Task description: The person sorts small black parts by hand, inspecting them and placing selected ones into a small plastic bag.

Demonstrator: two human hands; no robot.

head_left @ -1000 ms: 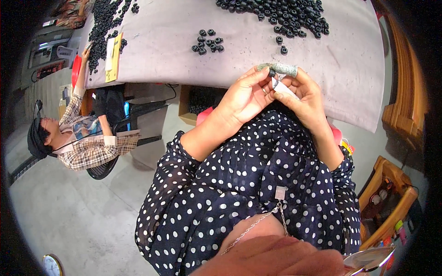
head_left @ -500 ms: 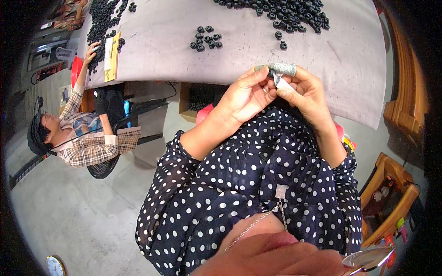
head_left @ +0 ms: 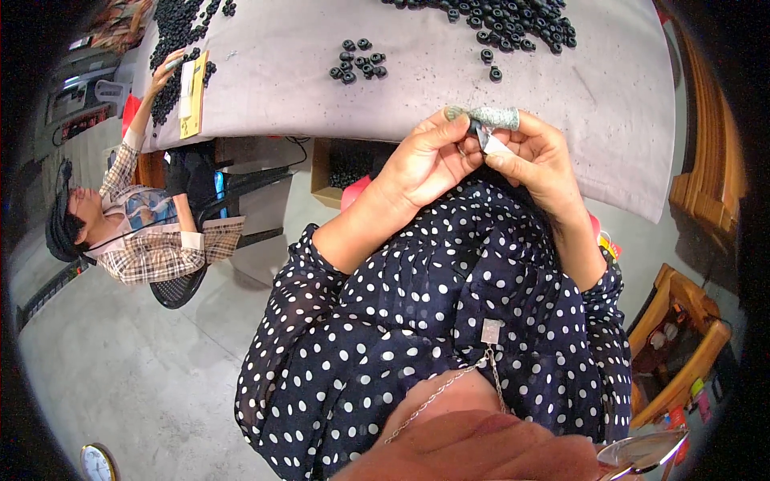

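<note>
My two hands meet just past the table's near edge. My left hand [head_left: 429, 160] is closed, thumb and fingertips pinching a small black piece [head_left: 475, 128]; it looks like the black round parts on the table, though fingers cover most of it. In my right hand [head_left: 541, 164] a small flat blade-like tool [head_left: 495, 146], white and silvery, is gripped between thumb and fingers, its tip against the black piece. Grey-green wrapping [head_left: 495, 119] covers my right index finger, and a similar wrap sits on a left fingertip. Beyond my hands lies a small cluster of black parts [head_left: 358, 62].
On the cloth-covered table [head_left: 281, 88], a large heap of black parts [head_left: 513, 24] lies at the far right, another [head_left: 172, 36] at the left. A co-worker [head_left: 148, 216] sits there, one hand beside a yellow board [head_left: 192, 96]. Under the table stands a cardboard box [head_left: 327, 172]. A wooden chair [head_left: 682, 345] is at right.
My hands stay in nearly the same place, still holding the black piece and the tool. The co-worker's hand has moved slightly farther over the left heap, and their head has shifted a little.
</note>
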